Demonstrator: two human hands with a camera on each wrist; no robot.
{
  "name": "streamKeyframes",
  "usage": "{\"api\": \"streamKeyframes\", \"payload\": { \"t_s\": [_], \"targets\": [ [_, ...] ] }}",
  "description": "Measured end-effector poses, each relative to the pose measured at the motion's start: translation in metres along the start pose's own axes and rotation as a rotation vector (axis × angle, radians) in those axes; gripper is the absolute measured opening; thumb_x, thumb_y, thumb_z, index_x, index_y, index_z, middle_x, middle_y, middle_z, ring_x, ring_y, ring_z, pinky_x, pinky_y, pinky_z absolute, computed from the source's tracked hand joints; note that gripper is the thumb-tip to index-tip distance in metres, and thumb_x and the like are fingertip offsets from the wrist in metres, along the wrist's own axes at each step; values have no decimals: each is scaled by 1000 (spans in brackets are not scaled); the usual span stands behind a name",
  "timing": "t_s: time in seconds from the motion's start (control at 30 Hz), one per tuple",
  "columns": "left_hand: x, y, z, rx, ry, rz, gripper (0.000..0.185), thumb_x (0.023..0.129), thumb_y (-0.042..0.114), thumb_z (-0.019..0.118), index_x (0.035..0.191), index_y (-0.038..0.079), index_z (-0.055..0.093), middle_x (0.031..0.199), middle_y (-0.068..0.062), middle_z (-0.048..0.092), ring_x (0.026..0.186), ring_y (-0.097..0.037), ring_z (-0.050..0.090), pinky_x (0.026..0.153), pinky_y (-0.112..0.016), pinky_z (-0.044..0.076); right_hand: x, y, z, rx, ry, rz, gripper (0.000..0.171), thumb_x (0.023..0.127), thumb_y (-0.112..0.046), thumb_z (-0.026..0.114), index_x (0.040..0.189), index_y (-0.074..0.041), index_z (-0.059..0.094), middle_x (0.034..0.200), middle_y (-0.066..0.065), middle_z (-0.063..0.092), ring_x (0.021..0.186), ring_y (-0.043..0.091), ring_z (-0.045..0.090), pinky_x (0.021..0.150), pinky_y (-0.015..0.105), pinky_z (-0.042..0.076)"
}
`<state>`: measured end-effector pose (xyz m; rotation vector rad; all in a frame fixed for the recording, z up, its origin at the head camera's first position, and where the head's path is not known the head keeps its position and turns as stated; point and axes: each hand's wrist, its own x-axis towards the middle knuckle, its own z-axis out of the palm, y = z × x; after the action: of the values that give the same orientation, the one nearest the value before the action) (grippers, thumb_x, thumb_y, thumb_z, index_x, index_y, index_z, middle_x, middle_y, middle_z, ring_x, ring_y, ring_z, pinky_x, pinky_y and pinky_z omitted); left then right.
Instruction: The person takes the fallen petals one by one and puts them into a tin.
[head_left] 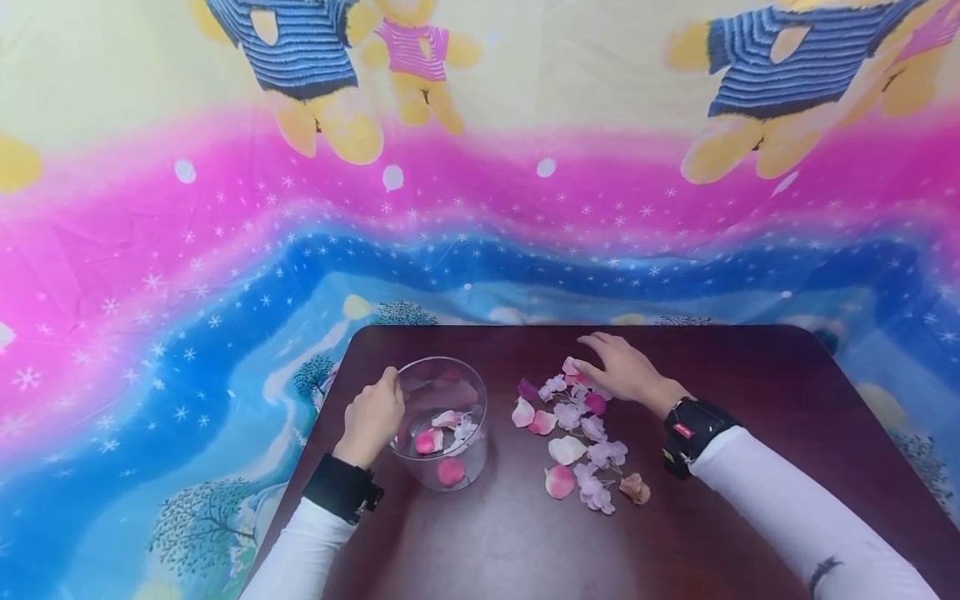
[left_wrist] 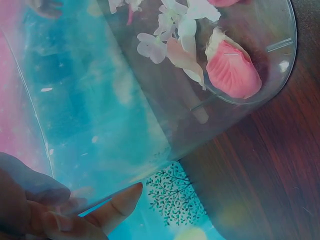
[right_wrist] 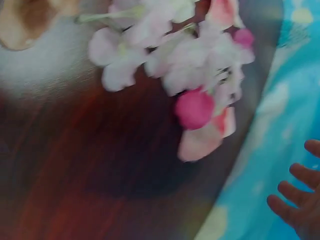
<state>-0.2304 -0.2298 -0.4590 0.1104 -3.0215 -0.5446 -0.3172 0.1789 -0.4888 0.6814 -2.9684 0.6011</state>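
My left hand [head_left: 372, 418] grips the left rim of a clear round container [head_left: 476, 454]. In the left wrist view, the fingers [left_wrist: 120, 207] and thumb pinch its transparent wall. Inside the container lie a pink-and-white petal [left_wrist: 234, 70] and pale blossoms [left_wrist: 170, 20]. My right hand [head_left: 621, 367] hovers at the far end of a loose heap of lilac blossoms [head_left: 592, 429] and petals. Its fingers are spread and hold nothing in the right wrist view. Among the heap are a magenta petal [right_wrist: 195, 109], a white petal [head_left: 567, 450] and a pink petal [head_left: 559, 482].
A brown dried-looking petal [head_left: 634, 488] lies at the heap's near right. Everything stands on a dark wooden table [head_left: 735, 533] with rounded far corners. Behind it hangs a colourful printed cloth [head_left: 480, 192] with bears and snowflakes.
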Motion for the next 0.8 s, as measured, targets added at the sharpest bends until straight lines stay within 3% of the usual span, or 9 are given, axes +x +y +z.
{"api": "streamKeyframes", "payload": {
  "t_s": [0.17,0.37,0.6,0.8],
  "targets": [
    [0,0,-1,-3,-3,-5,17,105,22,43,108,11,55,80,-7,65,62,-27,60,54,-42,44,-2,17,15,30,-10,-15,44,103,-23,55,140,2,54,141,27,56,133,47,51,110,60,39],
    [-1,1,-1,0,2,-4,17,105,22,43,109,11,55,79,-8,65,64,-28,61,55,-43,45,-6,31,31,55,-33,16,37,102,-9,52,135,4,58,135,29,59,129,47,55,106,60,43],
    [-1,1,0,-7,8,-1,13,104,20,46,106,11,55,78,-8,65,61,-27,59,54,-43,45,-13,48,50,55,-34,49,34,100,-6,55,132,5,60,127,27,64,123,44,59,103,58,46],
    [0,2,0,-4,10,-1,14,105,21,46,106,10,55,78,-8,65,63,-29,61,55,-44,47,-19,53,59,26,-22,46,31,96,-6,63,125,4,65,112,21,67,108,37,64,95,54,51]
  ]
}}
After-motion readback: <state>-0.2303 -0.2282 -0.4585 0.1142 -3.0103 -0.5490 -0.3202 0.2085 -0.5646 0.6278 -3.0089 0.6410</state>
